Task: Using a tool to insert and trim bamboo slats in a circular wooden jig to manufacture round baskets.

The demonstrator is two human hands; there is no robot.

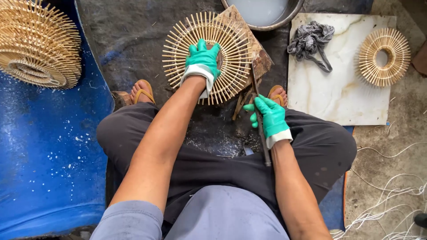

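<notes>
Grey shirt and dark trousers fill the near edge of the view, with both bare forearms reaching forward from them. Beyond the left forearm, the left hand (202, 62), in a green glove, lies palm-down with fingers spread flat on the middle of a round sunburst frame of bamboo sticks (205, 57), pressing it onto a worn wooden block (259, 55). To its right and nearer the body, the right hand (268, 118), also gloved green, is closed around a long thin blade (258, 106) that runs from the lap up to the frame's right edge. Just ahead of the left hand stands a metal basin (262, 15) of cloudy water. Right of the right hand lies a pale stone slab (342, 93) carrying a grey rag (311, 42) and a smaller stick ring (384, 56). Far left of the left hand, stacked stick frames (38, 42) rest on a blue tarp (49, 155).
</notes>
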